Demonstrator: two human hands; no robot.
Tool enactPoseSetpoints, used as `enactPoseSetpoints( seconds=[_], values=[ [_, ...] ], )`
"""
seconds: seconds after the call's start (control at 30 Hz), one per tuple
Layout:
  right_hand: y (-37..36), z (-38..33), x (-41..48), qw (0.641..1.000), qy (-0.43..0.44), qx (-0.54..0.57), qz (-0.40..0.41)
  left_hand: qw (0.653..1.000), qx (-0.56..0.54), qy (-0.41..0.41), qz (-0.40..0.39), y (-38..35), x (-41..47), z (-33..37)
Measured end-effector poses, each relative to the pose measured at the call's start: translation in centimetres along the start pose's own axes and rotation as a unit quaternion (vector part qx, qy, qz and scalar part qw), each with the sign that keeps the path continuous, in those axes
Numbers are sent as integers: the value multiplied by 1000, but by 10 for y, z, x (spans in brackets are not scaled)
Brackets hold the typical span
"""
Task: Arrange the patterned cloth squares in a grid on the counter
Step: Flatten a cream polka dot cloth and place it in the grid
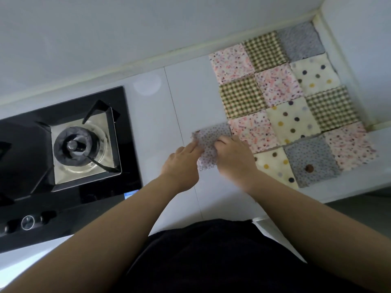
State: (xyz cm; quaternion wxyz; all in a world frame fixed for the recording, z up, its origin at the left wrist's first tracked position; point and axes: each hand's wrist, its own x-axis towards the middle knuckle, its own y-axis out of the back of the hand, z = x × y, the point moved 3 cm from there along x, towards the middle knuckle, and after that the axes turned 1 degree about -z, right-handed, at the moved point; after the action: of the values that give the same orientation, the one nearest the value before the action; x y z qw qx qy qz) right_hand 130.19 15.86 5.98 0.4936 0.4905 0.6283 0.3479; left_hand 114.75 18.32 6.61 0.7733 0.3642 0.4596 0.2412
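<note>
Bare white bench [179,92] lies open between the black glass gas stove [31,155] and the patterned cloth squares [292,119]; a pale wall [127,28] closes the far edge.

You had the stove [69,149] at frame left, the cloth grid [294,106] at upper right on the counter [190,92], one loose square [209,142] just beside its left edge.

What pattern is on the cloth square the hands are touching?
The cloth square has small dark dots on pale lilac, seen in the head view.
</note>
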Motion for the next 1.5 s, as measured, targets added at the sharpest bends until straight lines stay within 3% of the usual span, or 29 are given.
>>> enactPoseSetpoints(
  seconds=[0.23, 0.43, 0.67, 1.07, 1.27, 1.5],
  values=[
    [7, -54, -14, 994, 39, 57, 89, 985, -132, 84, 78, 3, -60, -31],
    [-8, -144, -41, 992, 101, 57, 53, 949, -227, 140, 166, 5, -159, -93],
    [-44, -306, -100, 971, 211, 106, 44, 890, -282, 235, 268, -32, -314, -207],
    [-127, -588, -201, 934, 340, 108, -33, 802, -300, 382, 348, -99, -559, -390],
    [-148, -677, -183, 918, 386, 61, -63, 754, -339, 404, 391, -99, -599, -463],
    [-184, -796, -123, 907, 402, 69, -105, 738, -354, 446, 361, -87, -617, -578]
  ],
)
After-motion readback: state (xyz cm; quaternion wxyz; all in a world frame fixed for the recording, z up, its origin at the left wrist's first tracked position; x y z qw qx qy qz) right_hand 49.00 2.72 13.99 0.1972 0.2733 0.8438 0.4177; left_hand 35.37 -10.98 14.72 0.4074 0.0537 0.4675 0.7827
